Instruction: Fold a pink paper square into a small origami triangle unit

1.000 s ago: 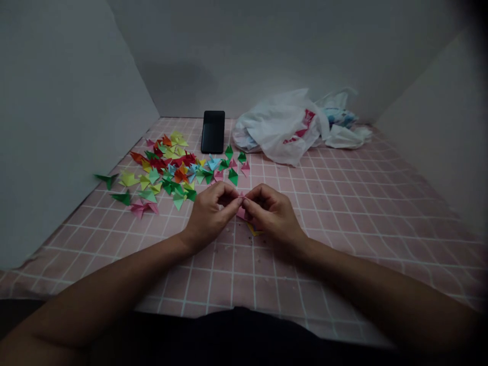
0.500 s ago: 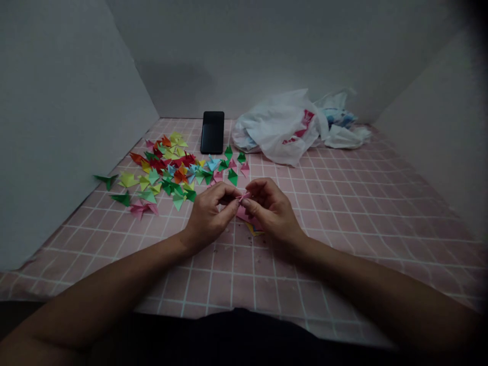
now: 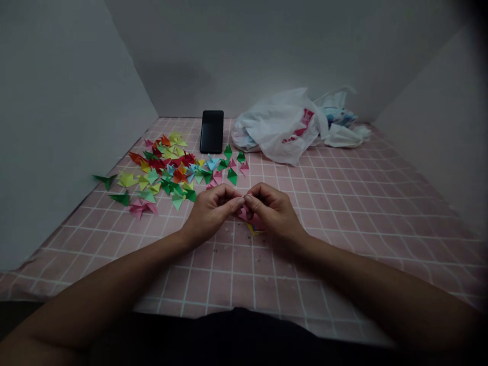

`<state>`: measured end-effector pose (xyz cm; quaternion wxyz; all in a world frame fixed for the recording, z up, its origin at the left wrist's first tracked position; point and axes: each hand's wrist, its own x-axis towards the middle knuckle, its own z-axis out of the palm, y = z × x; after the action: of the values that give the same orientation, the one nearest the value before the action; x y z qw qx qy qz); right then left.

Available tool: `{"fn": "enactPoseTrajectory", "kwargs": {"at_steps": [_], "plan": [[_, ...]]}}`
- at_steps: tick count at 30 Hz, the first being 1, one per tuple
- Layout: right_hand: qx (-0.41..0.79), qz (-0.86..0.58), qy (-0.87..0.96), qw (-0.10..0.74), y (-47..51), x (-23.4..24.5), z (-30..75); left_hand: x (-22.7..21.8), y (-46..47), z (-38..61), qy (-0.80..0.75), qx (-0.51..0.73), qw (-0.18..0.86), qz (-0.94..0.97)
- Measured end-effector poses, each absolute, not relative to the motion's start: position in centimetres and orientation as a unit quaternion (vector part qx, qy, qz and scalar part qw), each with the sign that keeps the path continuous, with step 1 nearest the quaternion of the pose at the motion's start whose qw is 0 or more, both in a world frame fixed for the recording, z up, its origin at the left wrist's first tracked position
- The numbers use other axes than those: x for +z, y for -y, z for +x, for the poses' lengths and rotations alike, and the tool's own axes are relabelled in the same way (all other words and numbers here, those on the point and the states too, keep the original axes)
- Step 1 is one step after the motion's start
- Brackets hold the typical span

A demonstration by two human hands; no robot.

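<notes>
My left hand (image 3: pixel 212 211) and my right hand (image 3: pixel 273 209) meet fingertip to fingertip at the middle of the table. Between them they pinch a small piece of folded pink paper, which the fingers almost wholly cover. Beneath my right hand lie sheets of coloured paper (image 3: pixel 254 229), pink on top with a yellow and blue edge showing; part of them is hidden. Many small folded paper figures (image 3: pixel 176 197) in green, red, yellow, orange, blue and pink spread out beyond my left hand. One pink paper figure (image 3: pixel 142 208) lies at the near side of that group.
A black phone (image 3: pixel 212 132) stands propped up at the back. To its right sits a crumpled white plastic bag (image 3: pixel 278 124) with red print, beside another bag (image 3: pixel 343 127). A pink checked cloth (image 3: pixel 343 223) covers the table, with pale walls on three sides.
My fingers have closed in around the folded pink paper, so it is now mostly hidden. My right hand's raised fingers have come down beside the left. The other things stay put.
</notes>
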<state>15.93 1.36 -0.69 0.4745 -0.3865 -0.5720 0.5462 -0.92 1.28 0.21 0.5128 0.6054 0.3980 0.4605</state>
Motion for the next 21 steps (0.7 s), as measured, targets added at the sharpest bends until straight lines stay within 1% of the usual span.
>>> {"fn": "enactPoseTrajectory", "kwargs": {"at_steps": [4, 7, 10, 12, 16, 21], "plan": [[0.541, -0.396, 0.593, 0.447, -1.46, -0.98, 16.07, 0.39, -1.41, -1.02, -0.409, 0.441, 0.554, 0.576], [0.520, -0.402, 0.625, 0.421, -1.75, -0.98, 16.27, 0.74, -1.44, -1.15, -0.433, 0.419, 0.532, 0.594], [0.551, -0.403, 0.614, 0.397, -1.96, -0.79, 16.39, 0.77, -1.56, -1.19, -0.446, 0.397, 0.537, 0.596], [0.586, -0.398, 0.582, 0.399, -1.99, -0.66, 16.40, 0.59, -1.71, -1.18, -0.440, 0.412, 0.571, 0.557], [0.642, -0.356, 0.524, 0.432, -1.83, -0.59, 16.16, 0.19, -1.98, -1.12, -0.425, 0.476, 0.643, 0.423], [0.638, -0.358, 0.522, 0.439, -1.62, -1.04, 15.67, -0.02, -1.68, -0.71, -0.411, 0.494, 0.698, 0.317]]}}
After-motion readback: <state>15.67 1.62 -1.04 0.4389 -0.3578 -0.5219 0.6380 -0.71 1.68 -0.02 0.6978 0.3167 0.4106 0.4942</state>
